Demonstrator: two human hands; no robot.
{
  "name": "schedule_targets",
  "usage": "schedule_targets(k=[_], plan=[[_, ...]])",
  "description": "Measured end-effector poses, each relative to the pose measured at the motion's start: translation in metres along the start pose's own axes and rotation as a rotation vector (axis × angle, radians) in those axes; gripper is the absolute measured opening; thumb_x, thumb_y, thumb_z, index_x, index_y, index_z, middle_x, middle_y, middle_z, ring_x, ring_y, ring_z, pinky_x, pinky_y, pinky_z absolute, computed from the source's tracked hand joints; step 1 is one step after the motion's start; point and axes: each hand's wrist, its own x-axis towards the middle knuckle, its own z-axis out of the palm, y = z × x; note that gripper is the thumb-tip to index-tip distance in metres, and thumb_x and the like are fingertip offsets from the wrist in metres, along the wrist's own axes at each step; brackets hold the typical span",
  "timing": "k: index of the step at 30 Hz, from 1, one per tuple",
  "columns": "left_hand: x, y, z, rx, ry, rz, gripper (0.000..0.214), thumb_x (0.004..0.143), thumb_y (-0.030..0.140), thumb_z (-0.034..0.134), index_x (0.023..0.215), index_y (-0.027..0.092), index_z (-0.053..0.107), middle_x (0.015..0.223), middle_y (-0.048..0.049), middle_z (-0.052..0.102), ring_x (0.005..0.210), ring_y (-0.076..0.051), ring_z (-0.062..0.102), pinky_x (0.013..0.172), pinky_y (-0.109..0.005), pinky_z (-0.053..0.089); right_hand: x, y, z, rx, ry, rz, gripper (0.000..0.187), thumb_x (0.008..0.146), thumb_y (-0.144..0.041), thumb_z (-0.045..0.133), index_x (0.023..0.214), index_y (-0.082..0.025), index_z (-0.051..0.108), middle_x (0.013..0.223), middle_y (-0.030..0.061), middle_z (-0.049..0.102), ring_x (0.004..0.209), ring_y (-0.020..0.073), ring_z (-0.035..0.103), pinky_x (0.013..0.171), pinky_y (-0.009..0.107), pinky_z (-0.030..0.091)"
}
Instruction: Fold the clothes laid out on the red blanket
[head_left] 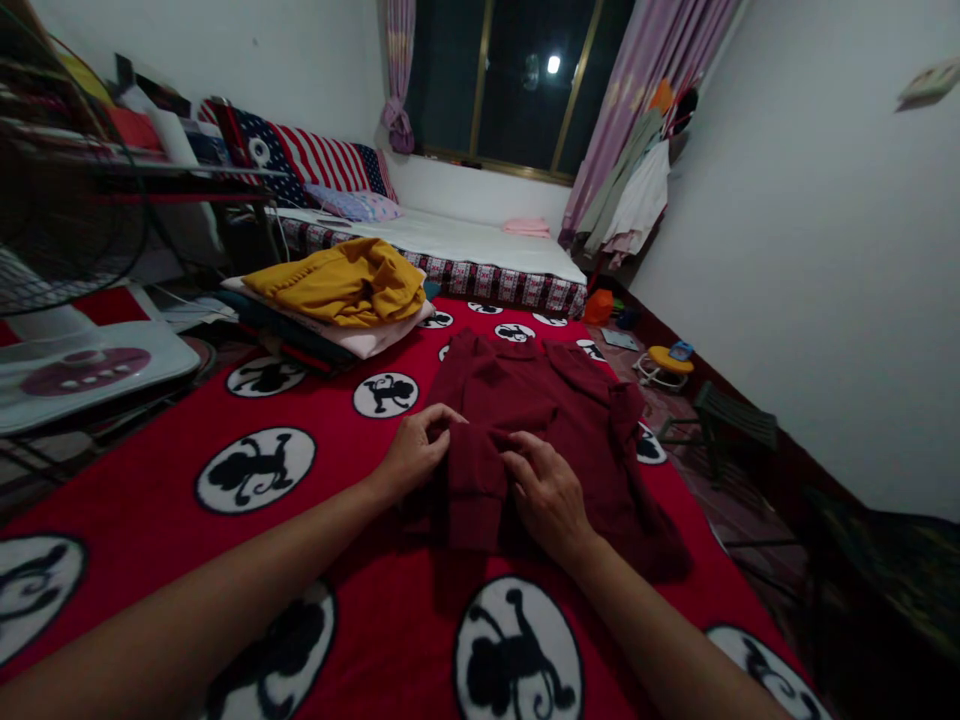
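A dark maroon sweatshirt lies spread on a red blanket with white circles and black monkey figures. One sleeve is laid toward me, its cuff at the near end. My left hand pinches the left edge of this sleeve between thumb and fingers. On the sleeve's other edge, my right hand grips the cloth with bent fingers. The far part of the garment lies rumpled beyond both hands.
A stack of folded clothes, mustard yellow on top, sits at the blanket's far left. Beside it stands a fan. A bed is under the window. On the right are a yellow stool and a dark folding stool.
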Motion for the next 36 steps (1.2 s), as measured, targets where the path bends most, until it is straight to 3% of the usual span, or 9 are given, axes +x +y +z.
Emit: schedule_targets(k=[4, 10, 15, 18, 22, 25, 30, 33, 36], plan=[[0.001, 0.011, -0.004, -0.016, 0.002, 0.016, 0.011, 0.073, 0.025, 0.060, 0.080, 0.021, 0.067, 0.096, -0.0063, 0.071, 0.094, -0.022, 0.064, 0.087, -0.032, 0.047, 0.007, 0.002, -0.006, 0.154, 0.076, -0.002, 0.022, 0.087, -0.013, 0.046, 0.095, -0.022, 0.064, 0.120, 0.0081, 0.062, 0.109, 0.0225, 0.056, 0.091, 0.039, 0.042], [0.008, 0.036, -0.029, 0.006, -0.077, 0.057, 0.011, 0.071, 0.025, 0.062, 0.078, 0.022, 0.070, 0.097, -0.0078, 0.072, 0.095, -0.025, 0.064, 0.085, -0.033, 0.048, 0.016, 0.006, -0.041, 0.590, 0.193, 0.172, 0.019, 0.082, -0.014, 0.049, 0.094, -0.022, 0.061, 0.106, 0.0052, 0.068, 0.102, 0.0206, 0.061, 0.093, 0.037, 0.043], [0.001, 0.037, -0.051, 0.299, -0.498, 0.068, 0.023, 0.065, 0.012, 0.056, 0.078, 0.022, 0.072, 0.085, -0.0035, 0.073, 0.080, -0.019, 0.065, 0.075, -0.026, 0.048, 0.011, 0.002, -0.047, 0.600, -0.189, 0.176, 0.022, 0.081, -0.015, 0.048, 0.089, -0.023, 0.067, 0.089, 0.0011, 0.070, 0.086, 0.0182, 0.063, 0.081, 0.030, 0.044], [0.003, 0.036, -0.047, 0.417, -0.663, 0.004, 0.022, 0.064, 0.011, 0.054, 0.071, 0.021, 0.071, 0.073, -0.0007, 0.071, 0.066, -0.015, 0.063, 0.060, -0.021, 0.044, 0.021, 0.007, -0.037, 0.682, -0.337, 0.213, 0.025, 0.086, -0.020, 0.043, 0.086, -0.022, 0.068, 0.082, 0.0002, 0.070, 0.076, 0.0162, 0.063, 0.071, 0.026, 0.044], [0.024, 0.031, -0.018, 0.576, -0.467, 0.085, 0.023, 0.081, 0.026, 0.053, 0.065, 0.019, 0.069, 0.063, -0.0024, 0.067, 0.058, -0.015, 0.059, 0.054, -0.023, 0.041, 0.059, 0.035, -0.010, 0.560, -0.077, 0.312, 0.028, 0.090, -0.032, 0.044, 0.080, -0.018, 0.066, 0.080, 0.0033, 0.068, 0.076, 0.0172, 0.062, 0.071, 0.027, 0.045], [0.040, 0.020, 0.007, 0.701, -0.297, 0.197, 0.019, 0.084, 0.025, 0.054, 0.084, 0.019, 0.072, 0.090, -0.0083, 0.070, 0.082, -0.021, 0.065, 0.074, -0.029, 0.048, 0.085, 0.066, 0.016, 0.251, 0.087, 0.398, 0.021, 0.084, -0.031, 0.055, 0.096, -0.017, 0.065, 0.100, 0.0087, 0.066, 0.093, 0.0214, 0.060, 0.081, 0.032, 0.045], [0.041, -0.002, 0.033, 0.847, -0.258, 0.255, 0.038, 0.082, 0.019, 0.058, 0.119, 0.018, 0.061, 0.136, -0.0122, 0.052, 0.129, -0.027, 0.046, 0.110, -0.043, 0.035, 0.087, 0.105, 0.039, -0.046, -0.077, 0.590, 0.018, 0.081, -0.035, 0.060, 0.080, -0.019, 0.066, 0.090, 0.0063, 0.067, 0.085, 0.0202, 0.061, 0.071, 0.029, 0.041], [0.034, -0.014, 0.042, 0.868, -0.321, 0.270, 0.043, 0.086, 0.024, 0.055, 0.129, 0.018, 0.054, 0.145, -0.0121, 0.043, 0.139, -0.027, 0.031, 0.115, -0.048, 0.024, 0.074, 0.114, 0.039, -0.108, 0.006, 0.632, 0.023, 0.086, -0.038, 0.054, 0.078, -0.020, 0.065, 0.087, 0.0032, 0.068, 0.082, 0.0183, 0.062, 0.069, 0.028, 0.038], [0.029, -0.022, 0.048, 0.877, -0.375, 0.267, 0.045, 0.091, 0.027, 0.047, 0.135, 0.017, 0.049, 0.148, -0.0135, 0.040, 0.140, -0.026, 0.031, 0.115, -0.046, 0.025, 0.074, 0.114, 0.035, -0.228, -0.078, 0.638, 0.018, 0.083, -0.033, 0.055, 0.076, -0.020, 0.065, 0.087, 0.0047, 0.068, 0.082, 0.0205, 0.062, 0.066, 0.029, 0.036]])
